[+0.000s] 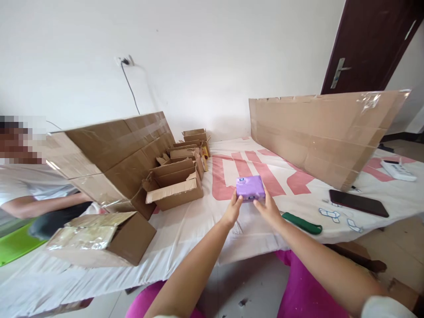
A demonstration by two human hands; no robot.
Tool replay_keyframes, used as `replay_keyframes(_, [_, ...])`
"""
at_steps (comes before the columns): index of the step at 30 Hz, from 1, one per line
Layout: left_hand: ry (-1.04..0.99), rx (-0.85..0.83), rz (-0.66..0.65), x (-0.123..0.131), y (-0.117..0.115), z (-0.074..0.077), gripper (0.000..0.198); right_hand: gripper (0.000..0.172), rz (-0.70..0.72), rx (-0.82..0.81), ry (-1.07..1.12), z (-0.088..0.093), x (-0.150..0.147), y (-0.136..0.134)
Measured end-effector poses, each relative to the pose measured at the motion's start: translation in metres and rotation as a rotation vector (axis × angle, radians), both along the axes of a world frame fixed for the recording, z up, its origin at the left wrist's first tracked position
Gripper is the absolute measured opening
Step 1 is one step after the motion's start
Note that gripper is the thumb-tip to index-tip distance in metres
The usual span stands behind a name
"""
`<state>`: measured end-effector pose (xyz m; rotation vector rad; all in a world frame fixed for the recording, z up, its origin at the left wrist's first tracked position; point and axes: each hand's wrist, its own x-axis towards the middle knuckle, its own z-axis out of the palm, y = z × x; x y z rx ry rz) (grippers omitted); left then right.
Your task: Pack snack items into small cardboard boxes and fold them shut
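Observation:
A small purple plastic-wrapped pack (250,187) is held between my two hands, over the near part of the cloth-covered table. My left hand (233,206) grips its left end, thumb on the near side. At the right end, my right hand (267,207) grips it the same way. The print on the wrapper is too small to read, and what the pack contains is hidden. Just right of my right wrist lies a dark green, long, narrow object (302,223), perhaps a box cutter; its kind does not show clearly.
Open cardboard boxes (180,196) stand in a row at left, beside a tall cardboard panel (122,150). A closed box (102,238) sits nearer. Another panel (318,132) stands right, near a phone (358,203) and white device (398,170). A person (36,190) sits far left.

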<state>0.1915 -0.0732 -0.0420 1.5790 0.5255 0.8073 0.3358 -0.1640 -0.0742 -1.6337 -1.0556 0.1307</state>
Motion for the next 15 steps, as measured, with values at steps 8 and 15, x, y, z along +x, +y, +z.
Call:
replay_keyframes(8, [0.015, -0.049, 0.297, 0.01, 0.041, 0.02, 0.054, 0.063, 0.027, 0.038, 0.052, 0.029, -0.007, 0.065])
replay_keyframes(15, [0.122, 0.062, 0.759, -0.111, -0.012, -0.013, 0.081, 0.064, 0.565, -0.033, -0.043, -0.022, -0.095, 0.035])
